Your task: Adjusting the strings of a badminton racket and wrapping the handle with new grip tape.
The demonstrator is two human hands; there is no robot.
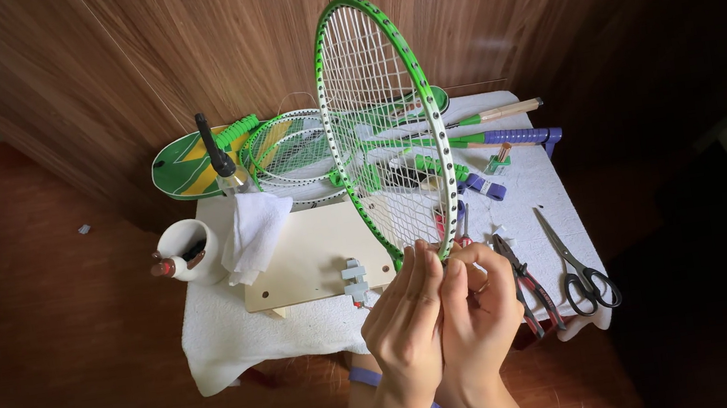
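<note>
Both hands close on the lower rim of an upright green badminton racket.

The left hand and right hand pinch the green badminton racket above the table; its strings look fully woven, so the work seems well along. Hidden: the racket's handle and what the fingertips do. Pliers and scissors lie untouched.

On the cloth-covered table, black-handled scissors and pliers lie near the right edge, a white mug stands at the left edge, and spare rackets lie along the back.
</note>
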